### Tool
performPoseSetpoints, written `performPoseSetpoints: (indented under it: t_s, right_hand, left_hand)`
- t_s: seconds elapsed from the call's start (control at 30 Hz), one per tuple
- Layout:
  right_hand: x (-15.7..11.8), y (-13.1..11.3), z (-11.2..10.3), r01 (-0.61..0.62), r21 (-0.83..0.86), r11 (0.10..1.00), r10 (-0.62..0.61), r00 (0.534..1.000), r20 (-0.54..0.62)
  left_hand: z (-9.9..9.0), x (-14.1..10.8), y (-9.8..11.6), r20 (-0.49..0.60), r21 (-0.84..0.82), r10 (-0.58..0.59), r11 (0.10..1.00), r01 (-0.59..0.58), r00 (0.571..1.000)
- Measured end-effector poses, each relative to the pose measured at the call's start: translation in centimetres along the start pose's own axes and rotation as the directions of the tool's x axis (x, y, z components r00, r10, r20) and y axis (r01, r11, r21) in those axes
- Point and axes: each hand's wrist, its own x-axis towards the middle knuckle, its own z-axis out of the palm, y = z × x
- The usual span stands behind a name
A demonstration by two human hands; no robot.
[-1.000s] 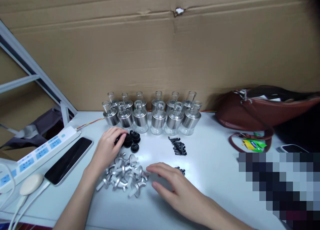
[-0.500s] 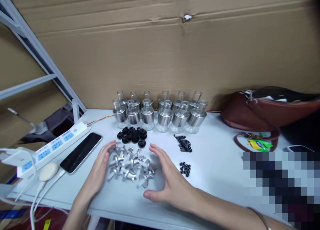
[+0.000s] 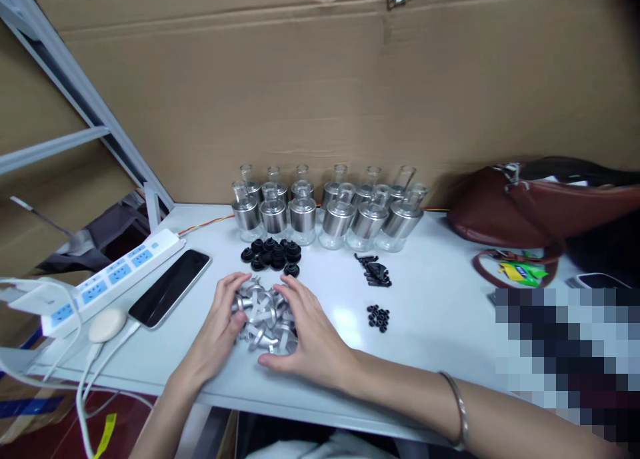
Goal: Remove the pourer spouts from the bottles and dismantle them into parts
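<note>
A pile of silver metal pour spouts or similar fittings (image 3: 265, 316) lies on the white table. My left hand (image 3: 223, 326) curves round its left side, fingers apart, touching the outer pieces. From the right, my right hand (image 3: 310, 332) cups the pile with thumb and fingers spread; neither hand grips a single piece. Just behind the pile sit several black round stoppers (image 3: 274, 254). To the right are a small heap of black lever-like parts (image 3: 376, 272) and a cluster of little black rings (image 3: 379, 318).
Two rows of glass bottles with metal bands (image 3: 336, 220) stand against the cardboard wall (image 3: 280, 86). On the left are a power strip (image 3: 115, 276), a phone (image 3: 171, 289) and a round white charger (image 3: 107, 325). A brown bag (image 3: 540, 209) rests at the right.
My hands have moved closer together, pressing the silver pieces into a tighter pile. The whole view has shifted slightly, with the table's things now higher in the picture.
</note>
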Motion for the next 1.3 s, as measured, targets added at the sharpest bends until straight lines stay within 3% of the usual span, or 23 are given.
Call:
performPoseSetpoints:
  t_s: [0.2,0.37,0.47,0.57,0.67,0.73,0.87,0.97,1.13,1.3]
  right_hand:
    - [0.7,-0.3,0.1,0.126,-0.128,0.984,-0.12,0.991,0.052]
    - [1.0,0.3,0.3,0.201,-0.096,0.975,-0.195,0.979,0.06]
    - [1.3,0.4,0.8,0.228,-0.063,0.971,-0.229,0.974,0.006]
    - [1.5,0.0,0.7,0.253,-0.042,0.966,-0.252,0.967,0.025]
    - [1.1,-0.5,-0.9,0.234,-0.058,0.97,-0.231,0.971,0.064]
    - [0.1,-0.4,-2.9,0.203,-0.09,0.975,-0.198,0.978,0.064]
    - [-3.4,1.7,-7.2,0.17,-0.238,0.956,-0.173,0.985,0.008]
    - [-6.3,4.1,-9.2,0.096,-0.41,0.907,-0.096,0.995,0.019]
    - [-8.5,6.5,-9.9,0.094,-0.511,0.854,-0.065,0.995,0.074]
    - [-8.3,6.6,-9.9,0.103,-0.506,0.856,-0.075,0.994,0.075]
  left_hand:
    - [-0.1,-0.6,-0.1,0.023,0.053,0.095,0.994,-0.096,0.995]
    - [-0.2,-0.4,-0.4,0.089,0.083,0.103,0.99,-0.111,0.991]
    - [-0.2,-0.4,-0.5,0.074,0.065,0.114,0.991,-0.119,0.991]
    - [-0.3,-0.5,-0.4,0.018,0.061,0.115,0.991,-0.116,0.993]
    - [-0.8,-0.4,-0.2,-0.037,0.046,0.092,0.995,-0.09,0.995]
    - [-1.2,0.0,-0.1,-0.015,0.025,0.074,0.997,-0.074,0.997]
    - [-2.0,1.6,-0.4,0.131,0.058,0.124,0.989,-0.133,0.984]
    - [-2.4,2.7,-1.0,0.233,0.115,0.192,0.968,-0.223,0.953]
    - [-2.4,2.9,-1.6,0.233,0.139,0.236,0.952,-0.272,0.944]
    - [-2.0,1.8,-1.4,0.092,0.076,0.225,0.97,-0.232,0.97]
